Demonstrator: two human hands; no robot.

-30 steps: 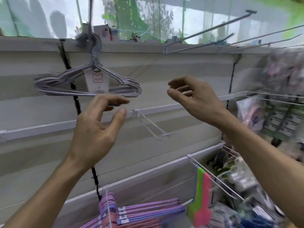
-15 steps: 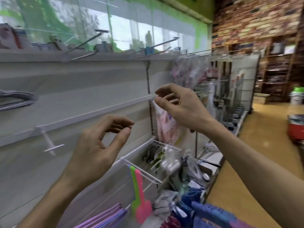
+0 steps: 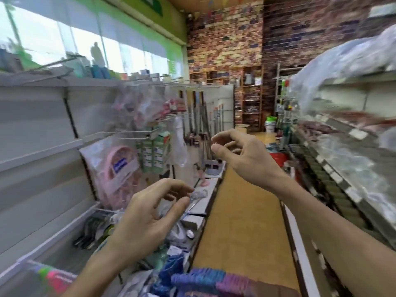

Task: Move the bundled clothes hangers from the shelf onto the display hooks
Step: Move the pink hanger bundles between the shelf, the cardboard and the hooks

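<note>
Both my hands are raised in front of me and hold nothing. My left hand (image 3: 147,213) is low and central, fingers loosely curled and apart. My right hand (image 3: 242,155) is higher and to the right, fingers also apart. Bundled hangers in blue and purple (image 3: 216,279) lie at the bottom edge, on the low shelf. Bare display hooks (image 3: 62,61) stick out from the top of the white panel wall at upper left. The grey hanger bundle hung earlier is out of view.
Packaged goods (image 3: 115,170) hang on hooks along the left wall. An orange aisle floor (image 3: 240,221) runs ahead to a brick back wall. A shelf unit with wrapped goods (image 3: 342,146) lines the right side. A red bucket (image 3: 278,157) stands down the aisle.
My view has swung right, from the wall with the hung grey hangers to the aisle. Both hands stayed raised with nothing in them and drifted with the turn.
</note>
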